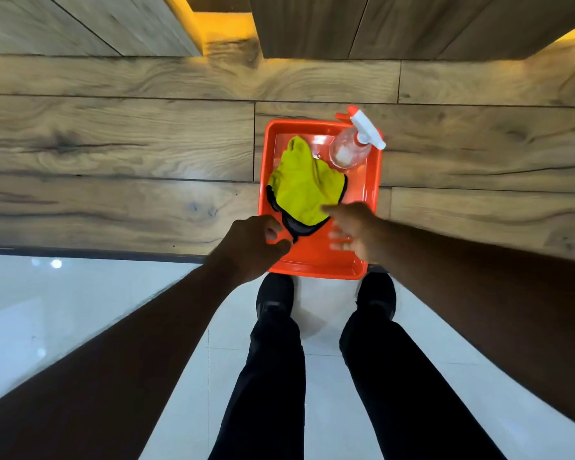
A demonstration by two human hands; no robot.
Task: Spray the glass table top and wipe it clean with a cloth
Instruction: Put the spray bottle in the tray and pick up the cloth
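Cloth (pixel 304 187), yellow with a dark border, lies bunched in the orange tray (pixel 312 260) at the middle of the frame, its dark edge trailing toward the tray's near left rim. Nearest the camera, the left hand (pixel 252 247) hovers at that rim with fingers curled close to the border. Blur hides whether it is pinching the fabric. The right hand (pixel 352 227) reaches over the tray's near right part with fingers spread and holding nothing, one fingertip just at the cloth's edge. The tray's near rim appears to jut past the dark front edge of the table top (pixel 113 144), above the person's shoes. A sharp tug on the cloth could therefore drag the tray toward that edge. Farther in, the clear spray bottle (pixel 347 151) stands in the tray's far right corner, touching the cloth's far side. If the cloth is pulled out quickly, it may catch the bottle and topple it. The wood-grained top spreads beyond, and glare there could hide missed streaks.
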